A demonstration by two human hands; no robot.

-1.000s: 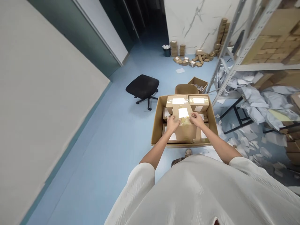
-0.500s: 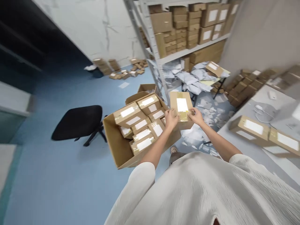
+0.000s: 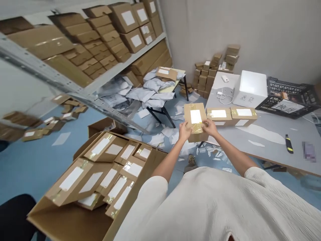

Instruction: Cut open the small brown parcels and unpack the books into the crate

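Observation:
Between my two hands is a taped cardboard box [image 3: 194, 110] with a white label on top, held up in front of me over the floor. My left hand [image 3: 185, 131] grips its near left corner. At the near right corner, my right hand [image 3: 209, 128] is closed on the same box. Just right of it, two more labelled boxes [image 3: 218, 114] stand side by side on the grey table [image 3: 268, 134]. A large open carton [image 3: 95, 222] at lower left holds several labelled boxes [image 3: 100, 147].
A metal shelf [image 3: 87, 88] stacked with boxes is at upper left. Grey mailing bags [image 3: 150, 92] lie on a small table. A white box [image 3: 252, 87], a black crate [image 3: 286, 95] and a box cutter [image 3: 289, 144] are on the grey table. Paper scraps [image 3: 173, 134] litter the floor.
The held box has been lifted out of the large carton and carried right towards the grey table. My view has turned right, so the carton now lies at lower left.

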